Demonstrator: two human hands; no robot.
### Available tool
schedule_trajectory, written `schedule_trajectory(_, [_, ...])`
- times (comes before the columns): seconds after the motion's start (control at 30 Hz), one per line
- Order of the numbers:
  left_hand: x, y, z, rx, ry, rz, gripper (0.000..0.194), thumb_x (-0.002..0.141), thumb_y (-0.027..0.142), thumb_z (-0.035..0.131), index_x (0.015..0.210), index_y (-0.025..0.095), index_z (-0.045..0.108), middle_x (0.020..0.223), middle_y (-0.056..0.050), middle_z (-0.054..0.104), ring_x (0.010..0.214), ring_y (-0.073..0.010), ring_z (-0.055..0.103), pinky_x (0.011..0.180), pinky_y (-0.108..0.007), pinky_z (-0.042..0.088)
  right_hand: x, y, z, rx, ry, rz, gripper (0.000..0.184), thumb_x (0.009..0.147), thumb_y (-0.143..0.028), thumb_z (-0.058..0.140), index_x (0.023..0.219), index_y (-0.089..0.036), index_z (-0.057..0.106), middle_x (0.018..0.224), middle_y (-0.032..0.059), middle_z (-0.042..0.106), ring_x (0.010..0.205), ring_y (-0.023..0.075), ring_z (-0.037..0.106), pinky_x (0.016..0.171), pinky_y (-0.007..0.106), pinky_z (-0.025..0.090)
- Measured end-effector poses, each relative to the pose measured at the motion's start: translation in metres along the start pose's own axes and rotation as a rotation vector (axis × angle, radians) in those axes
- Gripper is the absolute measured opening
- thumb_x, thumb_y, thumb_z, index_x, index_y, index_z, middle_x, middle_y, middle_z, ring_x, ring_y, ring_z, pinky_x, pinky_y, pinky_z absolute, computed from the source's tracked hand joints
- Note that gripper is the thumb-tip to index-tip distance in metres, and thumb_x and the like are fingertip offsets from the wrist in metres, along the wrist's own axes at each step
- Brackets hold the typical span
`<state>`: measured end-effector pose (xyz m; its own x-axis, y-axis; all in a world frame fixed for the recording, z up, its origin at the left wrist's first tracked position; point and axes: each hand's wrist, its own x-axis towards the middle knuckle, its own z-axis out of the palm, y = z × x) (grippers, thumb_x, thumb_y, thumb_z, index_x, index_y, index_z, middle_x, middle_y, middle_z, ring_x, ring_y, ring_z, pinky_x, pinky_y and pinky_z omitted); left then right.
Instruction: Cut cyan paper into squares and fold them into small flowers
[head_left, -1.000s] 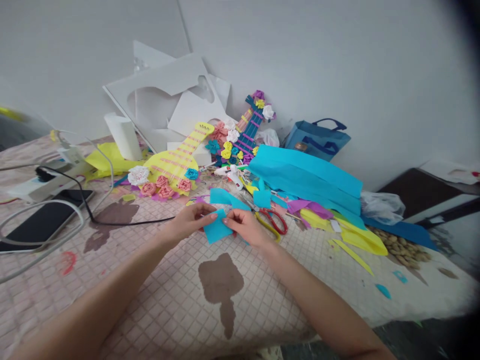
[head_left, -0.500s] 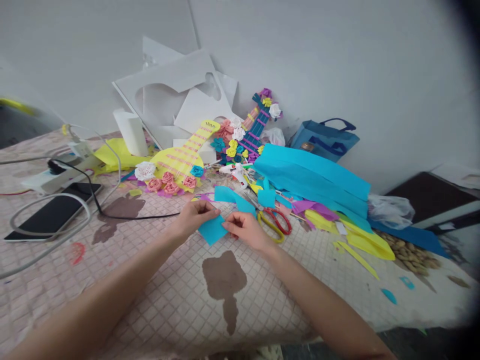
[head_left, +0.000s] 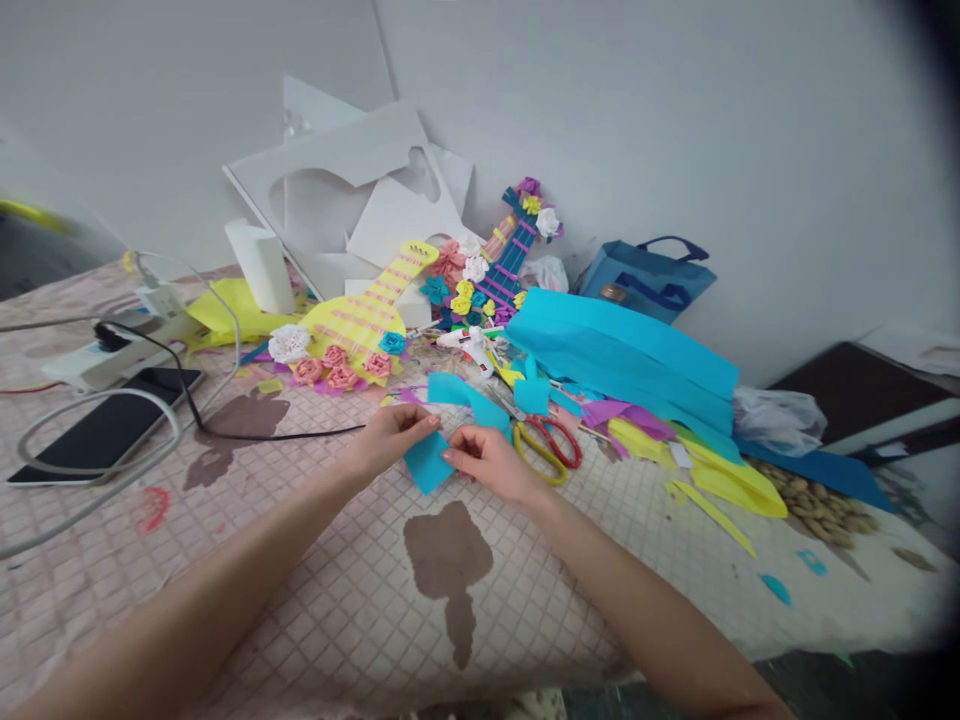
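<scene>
A small piece of blue crepe paper (head_left: 426, 467) is pinched between both hands above the patterned tablecloth (head_left: 330, 590). My left hand (head_left: 395, 437) is closed on its upper left edge, thumb on top. On the right edge, my right hand (head_left: 486, 460) grips the same piece with thumb and fingers. Just right of that hand lie scissors (head_left: 555, 450) with red and yellow handles. Behind the hands are a blue paper strip (head_left: 469, 398) and a white glue gun (head_left: 474, 348).
A yellow paper guitar (head_left: 365, 317) with paper flowers stands behind, near a dark blue one (head_left: 511, 250). Folded blue crepe paper (head_left: 622, 350) spreads to the right, beside yellow paper (head_left: 735, 480) and pistachio-like shells (head_left: 814, 508). At left are a phone (head_left: 105, 425), cables and a power strip (head_left: 105, 360).
The blue paper piece has shifted slightly and less of its width shows between the hands. Both hands keep hold of it in nearly the same place.
</scene>
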<state>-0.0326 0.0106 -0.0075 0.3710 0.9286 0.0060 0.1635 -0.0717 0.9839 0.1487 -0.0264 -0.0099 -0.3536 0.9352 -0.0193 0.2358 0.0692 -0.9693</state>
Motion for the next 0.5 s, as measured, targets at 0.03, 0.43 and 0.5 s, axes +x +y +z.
schedule_trajectory(0.03, [0.000, -0.001, 0.000, 0.010, 0.005, -0.002, 0.040, 0.071, 0.053, 0.063, 0.066, 0.013, 0.062, 0.061, -0.002, 0.060, 0.057, -0.0125, 0.051, 0.051, -0.023, 0.036, 0.000, 0.000, 0.000, 0.003, -0.010, 0.006, 0.032, 0.076, -0.046, 0.063, 0.066, -0.018, 0.049, 0.055, -0.0052, 0.046, 0.049, 0.0082, 0.039, 0.048, 0.023, 0.030])
schedule_trajectory(0.43, [-0.001, -0.001, 0.004, -0.570, -0.084, -0.413, 0.038, 0.060, 0.033, 0.083, 0.088, 0.014, 0.067, 0.080, -0.005, 0.067, 0.063, -0.0107, 0.059, 0.060, -0.022, 0.046, 0.006, 0.001, -0.004, 0.203, 0.264, -0.021, 0.030, 0.073, -0.047, 0.064, 0.071, -0.019, 0.053, 0.055, -0.0050, 0.050, 0.049, 0.0097, 0.046, 0.048, 0.023, 0.037])
schedule_trajectory(0.5, [0.001, -0.004, 0.004, -0.571, -0.074, -0.403, 0.035, 0.057, 0.029, 0.084, 0.084, 0.013, 0.067, 0.074, -0.003, 0.067, 0.061, -0.0095, 0.058, 0.058, -0.020, 0.046, 0.005, -0.005, -0.017, 0.063, 0.256, -0.049, 0.029, 0.078, -0.049, 0.058, 0.077, -0.019, 0.056, 0.061, -0.0024, 0.056, 0.054, 0.0121, 0.051, 0.050, 0.024, 0.039])
